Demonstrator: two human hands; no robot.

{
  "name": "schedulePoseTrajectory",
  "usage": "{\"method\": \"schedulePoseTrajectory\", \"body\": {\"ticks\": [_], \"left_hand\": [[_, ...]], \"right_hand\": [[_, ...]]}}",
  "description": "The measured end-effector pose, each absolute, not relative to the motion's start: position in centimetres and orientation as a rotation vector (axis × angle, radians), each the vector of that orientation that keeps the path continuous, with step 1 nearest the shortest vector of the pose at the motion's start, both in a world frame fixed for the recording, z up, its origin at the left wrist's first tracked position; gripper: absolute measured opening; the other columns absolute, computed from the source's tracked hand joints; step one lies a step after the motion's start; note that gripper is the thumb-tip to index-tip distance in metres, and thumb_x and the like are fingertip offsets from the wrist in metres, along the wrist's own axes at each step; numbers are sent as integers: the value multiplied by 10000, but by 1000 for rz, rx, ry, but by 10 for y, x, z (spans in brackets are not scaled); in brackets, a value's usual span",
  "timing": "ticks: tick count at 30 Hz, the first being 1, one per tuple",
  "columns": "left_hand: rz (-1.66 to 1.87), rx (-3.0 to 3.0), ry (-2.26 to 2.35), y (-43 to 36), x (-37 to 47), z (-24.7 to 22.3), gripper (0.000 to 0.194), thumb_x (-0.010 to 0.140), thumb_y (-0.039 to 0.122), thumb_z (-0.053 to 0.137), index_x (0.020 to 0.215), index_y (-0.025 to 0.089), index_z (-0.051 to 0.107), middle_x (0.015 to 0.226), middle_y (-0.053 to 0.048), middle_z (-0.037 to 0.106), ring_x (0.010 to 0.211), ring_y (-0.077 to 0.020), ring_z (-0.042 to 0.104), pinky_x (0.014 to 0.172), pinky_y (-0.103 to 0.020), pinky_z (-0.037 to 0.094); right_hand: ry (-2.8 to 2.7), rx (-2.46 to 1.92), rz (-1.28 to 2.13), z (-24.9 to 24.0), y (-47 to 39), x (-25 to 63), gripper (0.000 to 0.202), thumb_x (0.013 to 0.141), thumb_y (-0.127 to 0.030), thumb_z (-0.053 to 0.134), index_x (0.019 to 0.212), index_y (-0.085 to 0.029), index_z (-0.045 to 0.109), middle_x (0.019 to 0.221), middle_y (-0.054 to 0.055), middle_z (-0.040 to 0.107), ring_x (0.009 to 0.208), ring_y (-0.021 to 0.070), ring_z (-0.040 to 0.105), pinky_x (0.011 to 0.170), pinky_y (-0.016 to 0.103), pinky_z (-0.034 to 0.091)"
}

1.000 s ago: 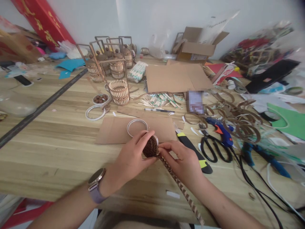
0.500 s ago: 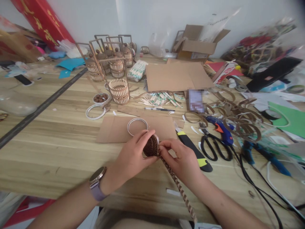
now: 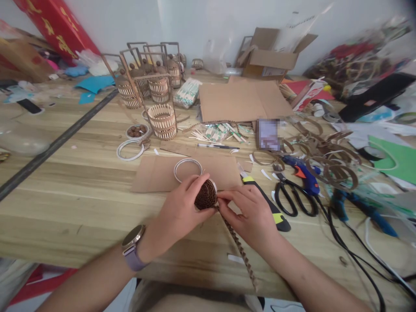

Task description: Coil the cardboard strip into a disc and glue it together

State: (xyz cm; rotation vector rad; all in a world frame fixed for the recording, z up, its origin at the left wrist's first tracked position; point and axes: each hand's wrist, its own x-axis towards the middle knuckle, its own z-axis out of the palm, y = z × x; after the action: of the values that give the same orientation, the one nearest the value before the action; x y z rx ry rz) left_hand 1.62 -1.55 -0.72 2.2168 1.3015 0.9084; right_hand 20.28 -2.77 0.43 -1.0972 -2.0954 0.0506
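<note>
Left hand: the left hand (image 3: 177, 212) is curved part-way open around a brown ridged coil (image 3: 205, 196), fingers over its top and thumb along its lower edge.
Right hand: the right hand (image 3: 248, 210) has thumb and forefinger drawn close together at the coil's right edge; I cannot tell just what the tips pinch.
Corrugated strip: the corrugated strip (image 3: 242, 251) slants from the coil's lower edge, below the right fingertips, toward the person.
Wristwatch: the wristwatch (image 3: 134, 236) is on the left wrist, behind those fingers, on a purple band.
Wooden table: under both hands, the wooden table (image 3: 81, 208) has pale grain.
White ring: just beyond the left fingers, the white ring (image 3: 176, 169) lies over a flat cardboard piece (image 3: 152, 173).
Tools: right of the right fingers lie a black-and-yellow cutter (image 3: 277, 216), black-handled scissors (image 3: 286, 203), a blue glue gun (image 3: 308, 180) and blue-handled pliers (image 3: 380, 221).
Pen: the pen (image 3: 217, 147) lies beyond the fingers and the flat piece.
Brown loops: past the scissors, brown loops (image 3: 344, 162) sit heaped.
Slatted basket: ahead and left of the fingers stands a slatted basket (image 3: 162, 123), with more baskets (image 3: 159, 89) behind.
Open carton: far beyond the fingers, the open carton (image 3: 271, 58) is near the wall (image 3: 182, 21); its label is too small to read.
Writing: gold characters on the red box (image 3: 63, 32), far left, are too blurred to read.
</note>
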Motion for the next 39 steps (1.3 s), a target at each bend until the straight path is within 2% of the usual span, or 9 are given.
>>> {"method": "schedulePoseTrajectory", "body": {"ticks": [9, 14, 19, 24, 29, 35, 39], "left_hand": [[918, 2320, 1289, -17, 19, -8, 609, 772, 167, 715, 1339, 158, 491, 1250, -168, 647, 1130, -313, 663, 925, -458, 580], [926, 2356, 1214, -16, 18, -8, 644, 772, 151, 727, 1357, 181, 462, 1298, -162, 611, 1203, -304, 617, 1004, -469, 537], [889, 2348, 1167, -16, 17, -6, 668, 739, 96, 728, 1354, 167, 477, 1338, -170, 586, 1244, -304, 588, 1058, -458, 503], [919, 2308, 1143, -18, 14, -7, 676, 756, 91, 702, 1374, 214, 457, 1356, -142, 579, 1268, -288, 578, 1071, -438, 494], [923, 2302, 1136, -17, 12, -9, 677, 780, 126, 710, 1386, 247, 435, 1376, -129, 571, 1275, -281, 575, 1066, -438, 497], [905, 2285, 1138, -16, 10, -9, 676, 773, 110, 683, 1382, 262, 431, 1372, -118, 579, 1267, -275, 582, 1065, -441, 498], [893, 2234, 1152, -16, 9, -10, 683, 758, 116, 690, 1378, 261, 443, 1387, -119, 573, 1275, -283, 572, 1074, -471, 485]], "right_hand": [[-2188, -1185, -36, 6, -26, 203, 137, 841, -103, 548, 749, -186, 605, 639, -21, 611, 567, 131, 537, 675, 305, 342], [-2133, -1232, 195, 14, -22, 208, 123, 780, -110, 516, 713, -205, 557, 618, -27, 600, 561, 133, 538, 633, 281, 379], [-1870, -1457, 464, 19, -7, 228, 103, 753, -207, 511, 671, -226, 571, 581, -23, 609, 532, 145, 532, 525, 258, 371], [-1544, -1727, 329, 20, 17, 269, 131, 747, -324, 556, 661, -232, 594, 629, 15, 646, 605, 196, 600, 594, 302, 424], [-1429, -1927, 221, 20, 30, 309, 139, 727, -337, 604, 681, -214, 650, 603, 32, 654, 584, 210, 596, 604, 331, 426], [-1458, -1857, 273, 7, 37, 329, 226, 685, -342, 642, 850, -196, 696, 781, 55, 719, 710, 226, 634, 710, 372, 465], [-1456, -1718, 322, -1, 40, 329, 154, 668, -280, 593, 804, -212, 622, 821, 53, 699, 773, 221, 632, 749, 370, 465]]}}
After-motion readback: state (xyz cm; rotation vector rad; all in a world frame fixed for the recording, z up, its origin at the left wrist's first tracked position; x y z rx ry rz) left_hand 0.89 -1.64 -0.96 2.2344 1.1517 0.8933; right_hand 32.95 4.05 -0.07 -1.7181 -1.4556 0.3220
